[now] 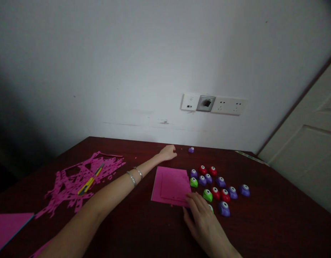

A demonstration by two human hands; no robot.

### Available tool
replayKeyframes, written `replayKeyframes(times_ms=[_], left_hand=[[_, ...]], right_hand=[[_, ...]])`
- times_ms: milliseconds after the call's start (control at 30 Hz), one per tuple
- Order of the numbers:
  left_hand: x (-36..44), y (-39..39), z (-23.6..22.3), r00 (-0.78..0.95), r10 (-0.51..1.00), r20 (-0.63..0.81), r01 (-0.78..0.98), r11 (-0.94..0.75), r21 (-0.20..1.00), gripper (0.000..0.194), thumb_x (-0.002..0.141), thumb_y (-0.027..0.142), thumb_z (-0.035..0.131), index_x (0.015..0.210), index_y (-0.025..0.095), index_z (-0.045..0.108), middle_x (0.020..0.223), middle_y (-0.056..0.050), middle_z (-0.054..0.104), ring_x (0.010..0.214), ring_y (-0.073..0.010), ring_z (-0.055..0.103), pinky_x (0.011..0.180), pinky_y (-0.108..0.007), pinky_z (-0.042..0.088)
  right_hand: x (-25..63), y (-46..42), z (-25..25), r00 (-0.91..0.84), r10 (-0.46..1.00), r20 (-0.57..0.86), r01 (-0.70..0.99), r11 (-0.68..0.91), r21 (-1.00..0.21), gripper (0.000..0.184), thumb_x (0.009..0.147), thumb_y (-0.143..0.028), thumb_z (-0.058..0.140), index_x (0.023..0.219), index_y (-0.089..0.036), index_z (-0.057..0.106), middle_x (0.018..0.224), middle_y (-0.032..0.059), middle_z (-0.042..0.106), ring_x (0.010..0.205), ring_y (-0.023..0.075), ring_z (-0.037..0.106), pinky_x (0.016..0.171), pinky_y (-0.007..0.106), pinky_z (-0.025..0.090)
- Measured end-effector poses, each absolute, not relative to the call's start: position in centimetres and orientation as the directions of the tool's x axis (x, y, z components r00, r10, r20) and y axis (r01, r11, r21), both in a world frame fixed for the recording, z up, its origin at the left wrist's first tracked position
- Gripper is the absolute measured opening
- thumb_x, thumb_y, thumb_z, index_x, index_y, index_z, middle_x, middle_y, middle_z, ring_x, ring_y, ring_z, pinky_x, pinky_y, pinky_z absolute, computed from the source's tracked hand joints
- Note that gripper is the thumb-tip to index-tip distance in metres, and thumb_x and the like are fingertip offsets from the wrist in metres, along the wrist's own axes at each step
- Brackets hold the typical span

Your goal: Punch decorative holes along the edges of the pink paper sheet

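My left hand [167, 153] is stretched far forward, close to the table's back edge, with its fingers curled; whatever may be inside them is hidden. A small purple craft punch [191, 150] stands a little to its right, apart from it. My right hand [204, 220] rests with fingers extended at the lower right corner of a pink paper stack [174, 186], where a smaller square lies on a larger sheet. Beside that hand are several craft punches with white tops, among them a green punch [207, 195], a red punch [225, 195] and a purple punch [224, 209].
Punched pink paper scraps [66, 188] lie heaped on the left, with a yellow utility knife [90, 180] on top. Another pink sheet [9, 229] is at the near left. A wall with sockets [228, 105] backs the dark table [144, 229]; a thin strip [251, 157] lies far right.
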State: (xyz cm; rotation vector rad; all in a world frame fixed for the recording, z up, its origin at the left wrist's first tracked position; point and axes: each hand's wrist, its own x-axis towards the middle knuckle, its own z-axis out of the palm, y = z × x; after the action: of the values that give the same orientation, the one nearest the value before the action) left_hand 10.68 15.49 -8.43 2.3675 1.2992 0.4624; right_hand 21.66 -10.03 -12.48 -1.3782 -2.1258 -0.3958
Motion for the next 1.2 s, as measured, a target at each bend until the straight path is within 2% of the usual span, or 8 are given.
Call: replayKeyframes(times_ms=[133, 367, 467, 633, 867, 1033, 1200], left_hand=[[15.5, 18.1, -8.4, 0.590, 0.803, 0.085, 0.694, -0.558, 0.455, 0.028, 0.071, 0.021, 0.059, 0.098, 0.014, 0.060, 0.099, -0.007, 0.065, 0.090, -0.0164, 0.060, 0.076, -0.022, 0.043], [20.0, 20.6, -9.6, 0.629, 0.776, 0.038, 0.694, -0.584, 0.421, 0.034, 0.065, 0.015, 0.061, 0.099, 0.011, 0.058, 0.104, -0.014, 0.063, 0.096, -0.0218, 0.059, 0.081, -0.025, 0.043], [21.1, 21.1, -10.2, 0.656, 0.753, 0.063, 0.664, -0.614, 0.425, 0.038, 0.064, 0.008, 0.058, 0.102, 0.011, 0.057, 0.109, -0.015, 0.060, 0.101, -0.0234, 0.056, 0.086, -0.028, 0.041], [22.0, 21.5, -11.4, 0.667, 0.734, 0.129, 0.610, -0.637, 0.472, 0.047, 0.065, 0.005, 0.055, 0.111, 0.013, 0.054, 0.111, -0.012, 0.060, 0.103, -0.0210, 0.054, 0.090, -0.027, 0.038], [22.4, 21.9, -12.5, 0.609, 0.770, 0.189, 0.576, -0.594, 0.562, 0.032, 0.067, 0.014, 0.062, 0.100, 0.013, 0.060, 0.096, -0.009, 0.065, 0.087, -0.0182, 0.059, 0.079, -0.026, 0.042], [21.0, 21.4, -12.5, 0.515, 0.827, 0.227, 0.574, -0.529, 0.624, 0.030, 0.066, 0.016, 0.066, 0.095, 0.009, 0.063, 0.091, -0.010, 0.066, 0.080, -0.0178, 0.059, 0.075, -0.025, 0.042], [17.2, 19.9, -11.4, 0.375, 0.892, 0.254, 0.563, -0.437, 0.701, 0.025, 0.068, 0.023, 0.065, 0.089, 0.009, 0.066, 0.084, -0.006, 0.067, 0.077, -0.0154, 0.059, 0.071, -0.023, 0.042]], right_hand=[[21.6, -10.3, -11.4, -0.319, 0.712, 0.625, 0.877, 0.472, -0.089, 0.019, 0.082, -0.010, 0.044, 0.096, -0.016, 0.055, 0.100, 0.0116, 0.061, 0.097, 0.0261, 0.057, 0.083, 0.044, 0.052], [21.7, -10.2, -11.0, -0.315, 0.716, 0.623, 0.840, 0.516, -0.169, 0.020, 0.080, -0.005, 0.042, 0.085, -0.019, 0.055, 0.090, 0.0063, 0.061, 0.088, 0.0210, 0.058, 0.089, 0.043, 0.048], [22.0, -10.1, -11.1, -0.310, 0.745, 0.590, 0.839, 0.506, -0.198, 0.019, 0.079, -0.005, 0.042, 0.081, -0.019, 0.054, 0.087, 0.0060, 0.060, 0.086, 0.0204, 0.057, 0.091, 0.043, 0.046], [22.3, -10.1, -11.6, -0.308, 0.771, 0.558, 0.833, 0.502, -0.234, 0.020, 0.080, -0.005, 0.041, 0.082, -0.020, 0.054, 0.087, 0.0050, 0.060, 0.086, 0.0198, 0.057, 0.094, 0.045, 0.042], [22.3, -10.1, -11.5, -0.300, 0.793, 0.531, 0.838, 0.485, -0.251, 0.019, 0.081, -0.005, 0.041, 0.082, -0.019, 0.055, 0.088, 0.0048, 0.060, 0.087, 0.0195, 0.056, 0.096, 0.045, 0.041], [22.4, -10.1, -11.3, -0.298, 0.793, 0.532, 0.844, 0.479, -0.241, 0.020, 0.081, -0.005, 0.041, 0.080, -0.019, 0.055, 0.086, 0.0049, 0.060, 0.086, 0.0188, 0.057, 0.096, 0.045, 0.041], [22.5, -9.6, -11.0, -0.295, 0.773, 0.561, 0.838, 0.492, -0.237, 0.022, 0.080, -0.006, 0.042, 0.091, -0.018, 0.058, 0.091, 0.0070, 0.061, 0.088, 0.0203, 0.058, 0.091, 0.043, 0.045]])
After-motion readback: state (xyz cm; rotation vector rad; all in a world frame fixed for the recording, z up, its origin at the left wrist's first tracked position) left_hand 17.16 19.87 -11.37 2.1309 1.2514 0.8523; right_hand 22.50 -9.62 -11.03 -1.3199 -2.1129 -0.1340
